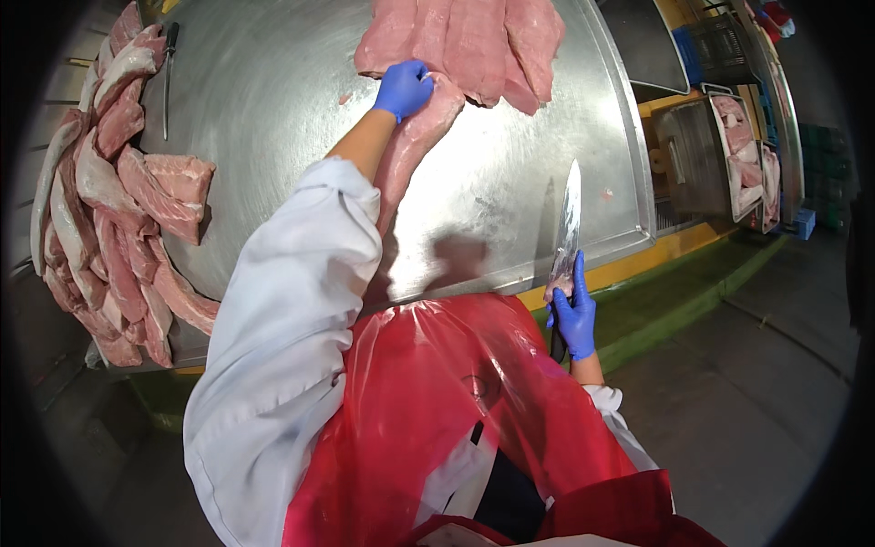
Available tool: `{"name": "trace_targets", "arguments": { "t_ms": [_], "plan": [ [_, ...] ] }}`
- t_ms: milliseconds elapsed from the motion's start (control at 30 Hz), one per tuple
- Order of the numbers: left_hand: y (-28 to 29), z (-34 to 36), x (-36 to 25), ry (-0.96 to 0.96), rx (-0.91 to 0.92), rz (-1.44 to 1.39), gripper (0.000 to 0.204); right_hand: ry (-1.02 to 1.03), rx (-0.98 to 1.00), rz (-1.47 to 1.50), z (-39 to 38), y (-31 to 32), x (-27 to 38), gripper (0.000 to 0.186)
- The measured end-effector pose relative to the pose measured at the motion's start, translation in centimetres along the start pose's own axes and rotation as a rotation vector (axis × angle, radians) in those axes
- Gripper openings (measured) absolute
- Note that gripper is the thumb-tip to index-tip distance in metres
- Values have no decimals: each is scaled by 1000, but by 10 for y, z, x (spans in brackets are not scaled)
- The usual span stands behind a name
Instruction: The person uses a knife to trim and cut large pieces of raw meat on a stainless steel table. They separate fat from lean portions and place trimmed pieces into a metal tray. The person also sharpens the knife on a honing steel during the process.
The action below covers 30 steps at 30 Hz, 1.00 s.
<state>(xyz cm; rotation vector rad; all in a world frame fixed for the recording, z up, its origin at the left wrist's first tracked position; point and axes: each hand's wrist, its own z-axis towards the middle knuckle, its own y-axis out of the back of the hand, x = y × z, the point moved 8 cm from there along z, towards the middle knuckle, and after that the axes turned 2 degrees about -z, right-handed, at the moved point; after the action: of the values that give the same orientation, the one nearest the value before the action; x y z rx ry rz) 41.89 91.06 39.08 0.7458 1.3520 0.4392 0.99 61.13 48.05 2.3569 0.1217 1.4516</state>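
My left hand [403, 89], in a blue glove, is closed on the far end of a long pink strip of meat [415, 137]. The strip lies on the steel table and runs back toward me, partly hidden by my left sleeve. Just beyond that hand, several thick pink cuts of meat [469, 41] lie side by side. My right hand [574, 319], also gloved, grips a knife [569, 214] by its dark handle at the table's near right edge. Its long blade points away from me, and a small scrap of meat [558, 284] clings near the handle.
Meat strips [100, 205] are heaped along the left side of the steel table [283, 100]. Beside them lies a dark-handled sharpening steel [168, 87]. The table has a raised right rim [635, 137]. Farther right stand a metal tray of meat pieces [740, 150] and a dark crate [725, 47].
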Motion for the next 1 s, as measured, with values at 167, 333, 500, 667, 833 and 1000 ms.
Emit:
{"name": "trace_targets", "arguments": {
  "t_ms": [167, 333, 500, 667, 833, 1000],
  "plan": [
    [8, -17, -3, -10, -57, -154, 19, 53, 159, 7, 87, -17, 22, 74],
    [35, -55, -37, -12, -122, -170, 15, 365, 280, -270, 194, -71, 83, 71],
    [47, -81, -56, -85, -262, -140, 9, 626, 319, -240, 247, -148, 167, 65],
    [47, -78, -62, -70, -312, -128, 8, 666, 394, -576, 244, -168, 150, 62],
    [41, -66, -44, 23, -252, -181, 11, 565, 588, -417, 212, -136, 86, 65],
    [48, -49, -51, -68, -204, -106, 14, 743, 338, -467, 265, -204, 143, 65]
  ]
}}
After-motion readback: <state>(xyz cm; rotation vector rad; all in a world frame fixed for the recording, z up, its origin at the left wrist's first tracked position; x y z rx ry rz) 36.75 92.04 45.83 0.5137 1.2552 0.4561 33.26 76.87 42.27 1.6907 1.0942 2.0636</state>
